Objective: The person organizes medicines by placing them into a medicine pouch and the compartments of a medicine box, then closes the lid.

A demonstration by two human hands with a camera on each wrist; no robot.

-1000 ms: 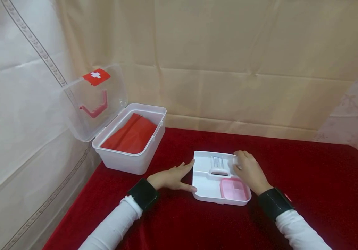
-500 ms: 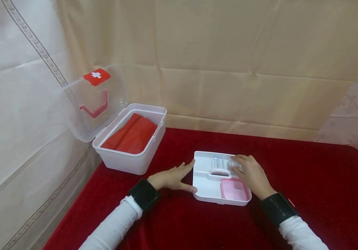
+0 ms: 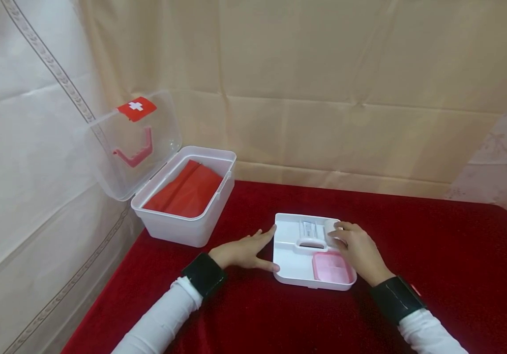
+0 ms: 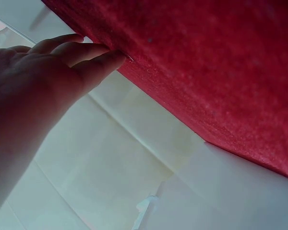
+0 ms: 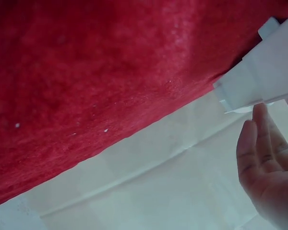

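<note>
A white divided tray (image 3: 289,265) lies on the red cloth in the head view. My left hand (image 3: 244,250) is spread at its left side, thumb and forefinger touching the edge. My right hand (image 3: 359,248) reaches over the far right corner. Its thumb and fingers are around a small white roll (image 3: 330,226), which looks like a bandage, in the far right compartment; the fingers partly cover it. Beside the roll lie small white packets (image 3: 309,229). A pink divided box (image 3: 330,268) sits in the near right compartment. In the right wrist view, fingers (image 5: 261,132) bend at the tray's rim (image 5: 240,91).
Left of the tray stands a white first-aid box (image 3: 182,231) with its clear lid (image 3: 103,162) raised. A red folded pouch (image 3: 187,189) lies inside. Behind the table hangs a beige curtain (image 3: 324,98); a white sheet (image 3: 23,162) hangs along the left.
The right hand has shifted slightly right and its fingers have drawn back a little, so more of the white roll shows in the compartment. The left hand has stayed put.
</note>
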